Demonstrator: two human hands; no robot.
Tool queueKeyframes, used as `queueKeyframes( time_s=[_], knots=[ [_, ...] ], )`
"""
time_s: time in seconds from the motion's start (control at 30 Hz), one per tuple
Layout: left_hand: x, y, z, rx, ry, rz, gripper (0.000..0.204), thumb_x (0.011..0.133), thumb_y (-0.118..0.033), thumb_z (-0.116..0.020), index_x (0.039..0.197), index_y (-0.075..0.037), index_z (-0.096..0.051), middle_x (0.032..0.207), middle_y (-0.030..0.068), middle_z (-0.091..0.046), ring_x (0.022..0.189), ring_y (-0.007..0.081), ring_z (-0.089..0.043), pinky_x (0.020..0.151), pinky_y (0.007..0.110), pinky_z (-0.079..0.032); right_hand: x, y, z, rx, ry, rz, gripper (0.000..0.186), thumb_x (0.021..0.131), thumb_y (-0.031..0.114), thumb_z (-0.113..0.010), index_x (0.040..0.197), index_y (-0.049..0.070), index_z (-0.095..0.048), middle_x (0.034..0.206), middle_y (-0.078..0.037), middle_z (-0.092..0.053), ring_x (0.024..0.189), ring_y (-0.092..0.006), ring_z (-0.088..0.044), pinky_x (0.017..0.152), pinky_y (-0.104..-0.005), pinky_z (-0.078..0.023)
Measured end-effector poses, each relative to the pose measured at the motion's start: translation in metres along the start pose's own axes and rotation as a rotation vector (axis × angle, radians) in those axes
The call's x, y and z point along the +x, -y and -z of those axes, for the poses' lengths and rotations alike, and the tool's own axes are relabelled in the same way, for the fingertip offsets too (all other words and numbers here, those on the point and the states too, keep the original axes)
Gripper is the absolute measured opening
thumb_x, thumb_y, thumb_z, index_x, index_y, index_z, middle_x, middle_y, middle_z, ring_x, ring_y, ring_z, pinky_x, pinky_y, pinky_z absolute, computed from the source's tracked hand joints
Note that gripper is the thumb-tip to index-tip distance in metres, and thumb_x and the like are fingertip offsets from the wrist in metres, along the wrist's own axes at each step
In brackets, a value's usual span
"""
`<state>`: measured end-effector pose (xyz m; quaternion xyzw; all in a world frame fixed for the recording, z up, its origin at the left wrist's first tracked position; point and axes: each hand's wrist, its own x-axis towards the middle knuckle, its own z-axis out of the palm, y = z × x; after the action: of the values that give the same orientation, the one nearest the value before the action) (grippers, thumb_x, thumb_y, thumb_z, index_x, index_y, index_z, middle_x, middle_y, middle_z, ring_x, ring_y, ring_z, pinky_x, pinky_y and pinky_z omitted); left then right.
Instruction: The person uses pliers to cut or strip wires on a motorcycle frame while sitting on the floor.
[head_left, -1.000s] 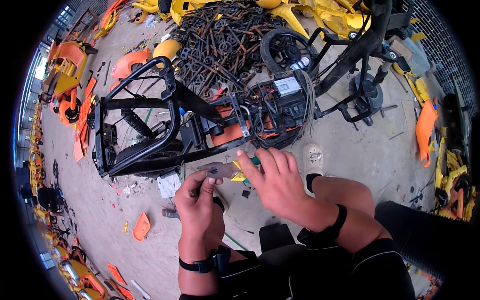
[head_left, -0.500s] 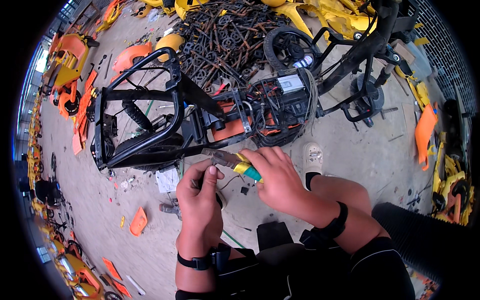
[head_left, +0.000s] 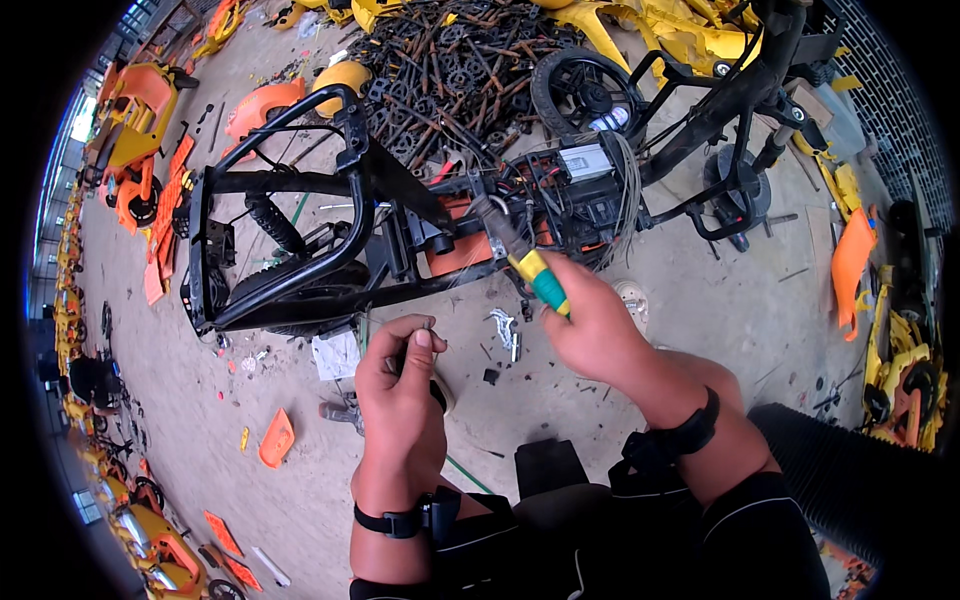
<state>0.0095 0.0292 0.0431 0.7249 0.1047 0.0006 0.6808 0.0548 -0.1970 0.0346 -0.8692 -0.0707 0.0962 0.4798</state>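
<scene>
My right hand (head_left: 592, 318) is wrapped round the yellow and green handles of a pair of pliers (head_left: 540, 276). Their metal head, blurred, points up and left over the middle of a black scooter frame (head_left: 355, 225). Lower and to the left, my left hand (head_left: 398, 375) is closed, thumb against forefinger. Something small and greyish shows at those fingertips, too small to name. Beyond the pliers, a battery-like box with a silver top (head_left: 584, 164) sits in the frame among loose wires (head_left: 628, 190).
Behind the frame lies a heap of rusty metal parts (head_left: 440, 80), beside a wheel (head_left: 585, 95). Yellow panels (head_left: 690, 40) are piled at the far right. An orange piece (head_left: 277, 441) and a white sheet (head_left: 336, 356) lie on the floor. My shoe (head_left: 632, 300) is close to the frame.
The pliers have moved up and right in my right hand, away from my left fingertips and over the frame. My left hand has stayed nearly in place, still pinched.
</scene>
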Motion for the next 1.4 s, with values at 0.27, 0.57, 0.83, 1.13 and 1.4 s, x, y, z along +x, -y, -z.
queueKeyframes(
  time_s=[0.27, 0.57, 0.83, 1.13, 1.4],
  knots=[
    [0.001, 0.000, 0.005, -0.133, 0.001, 0.012, 0.015, 0.103, -0.013, -0.060, 0.111, -0.001, -0.064, 0.094, 0.0047, -0.068, 0.082, 0.0093, -0.057, 0.073, 0.023, -0.045, -0.014, 0.009, -0.010, -0.085, 0.207, 0.201, 0.079, 0.080, -0.008, -0.058, 0.154, 0.009, -0.036, 0.138, -0.022, -0.050, 0.116, -0.0457, -0.057, 0.093, -0.0458, -0.051],
    [-0.006, 0.006, 0.005, -0.121, 0.101, -0.046, 0.016, 0.104, -0.015, -0.059, 0.114, -0.003, -0.061, 0.097, 0.0071, -0.070, 0.081, 0.0109, -0.059, 0.069, 0.023, -0.045, -0.016, 0.018, -0.018, -0.364, -0.040, 0.473, 0.092, 0.065, -0.008, -0.068, 0.152, 0.007, -0.042, 0.132, -0.021, -0.048, 0.124, -0.0427, -0.049, 0.101, -0.0509, -0.044],
    [-0.005, -0.001, 0.000, -0.204, 0.106, -0.021, 0.017, 0.103, -0.008, -0.059, 0.117, 0.000, -0.064, 0.098, 0.0063, -0.067, 0.085, 0.0094, -0.056, 0.075, 0.023, -0.045, -0.015, 0.017, -0.011, -0.458, -0.131, 0.521, 0.081, 0.072, -0.005, -0.063, 0.151, 0.008, -0.045, 0.129, -0.022, -0.050, 0.120, -0.0423, -0.051, 0.097, -0.0507, -0.045],
    [-0.008, -0.007, -0.001, -0.168, 0.093, 0.009, 0.018, 0.104, -0.010, -0.059, 0.116, 0.000, -0.066, 0.097, 0.0044, -0.066, 0.087, 0.0085, -0.056, 0.076, 0.022, -0.042, -0.015, 0.017, -0.011, -0.509, -0.184, 0.524, 0.075, 0.077, -0.002, -0.061, 0.150, 0.011, -0.047, 0.129, -0.021, -0.051, 0.119, -0.0410, -0.052, 0.094, -0.0488, -0.047],
    [-0.006, -0.004, -0.001, -0.171, 0.106, -0.015, 0.018, 0.104, -0.011, -0.058, 0.116, 0.002, -0.066, 0.097, 0.0047, -0.065, 0.090, 0.0099, -0.057, 0.081, 0.024, -0.043, -0.015, 0.015, -0.011, -0.557, -0.190, 0.522, 0.072, 0.079, 0.001, -0.061, 0.149, 0.011, -0.048, 0.129, -0.020, -0.051, 0.119, -0.0402, -0.053, 0.093, -0.0480, -0.047]
  ],
)
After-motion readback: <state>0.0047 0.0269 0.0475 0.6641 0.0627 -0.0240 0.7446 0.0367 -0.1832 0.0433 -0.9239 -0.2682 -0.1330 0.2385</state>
